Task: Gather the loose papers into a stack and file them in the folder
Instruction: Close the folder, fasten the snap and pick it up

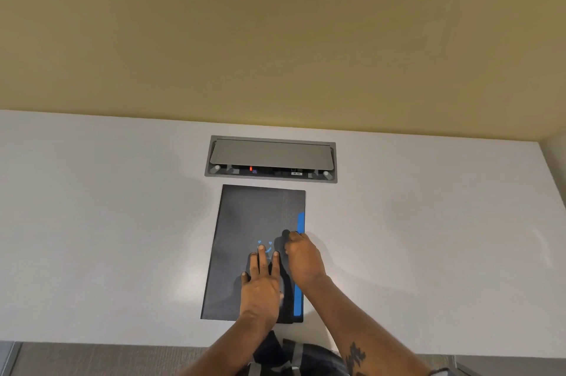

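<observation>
A dark grey folder (245,222) lies closed and flat on the white table, with a blue strip along its right edge and a small blue mark on the cover. My left hand (260,283) rests palm down on the lower cover, fingers spread. At the folder's right edge, by the blue strip, my right hand (303,259) has its fingers curled; whether they pinch the edge I cannot tell. No loose papers are in sight.
A grey recessed cable box (271,159) with its lid tilted open sits in the table (107,222) just behind the folder. A yellow wall rises beyond the table's far edge. The table's front edge runs just below the folder.
</observation>
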A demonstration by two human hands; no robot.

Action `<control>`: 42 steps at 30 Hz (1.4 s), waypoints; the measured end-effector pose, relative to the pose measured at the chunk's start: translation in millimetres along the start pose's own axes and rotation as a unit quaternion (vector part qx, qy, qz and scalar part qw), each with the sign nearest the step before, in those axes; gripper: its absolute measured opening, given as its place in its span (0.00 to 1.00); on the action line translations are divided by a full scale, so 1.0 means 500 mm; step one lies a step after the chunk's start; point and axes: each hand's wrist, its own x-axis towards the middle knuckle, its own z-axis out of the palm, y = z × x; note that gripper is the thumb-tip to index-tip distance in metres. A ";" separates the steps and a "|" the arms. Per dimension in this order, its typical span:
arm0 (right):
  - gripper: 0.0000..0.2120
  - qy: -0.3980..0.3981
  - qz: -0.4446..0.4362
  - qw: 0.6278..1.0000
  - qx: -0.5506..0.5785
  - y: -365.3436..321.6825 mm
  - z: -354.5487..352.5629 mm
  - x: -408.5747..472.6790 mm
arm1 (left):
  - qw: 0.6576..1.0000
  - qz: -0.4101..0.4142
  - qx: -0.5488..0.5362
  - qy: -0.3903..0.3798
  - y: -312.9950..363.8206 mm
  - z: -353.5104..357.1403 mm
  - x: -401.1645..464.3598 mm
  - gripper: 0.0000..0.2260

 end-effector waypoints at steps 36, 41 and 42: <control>0.12 -0.022 0.081 0.968 0.238 -0.109 0.143 -0.105 | 0.800 -0.212 -0.492 0.270 -0.488 -0.025 -0.044 0.11; 0.11 -0.057 0.050 0.967 0.245 -0.246 0.199 -0.077 | 0.757 -0.238 -0.531 0.296 -0.614 -0.041 -0.047 0.16; 0.11 -0.063 0.045 0.966 0.248 -0.273 0.206 -0.068 | 0.752 -0.238 -0.537 0.299 -0.636 -0.050 -0.041 0.16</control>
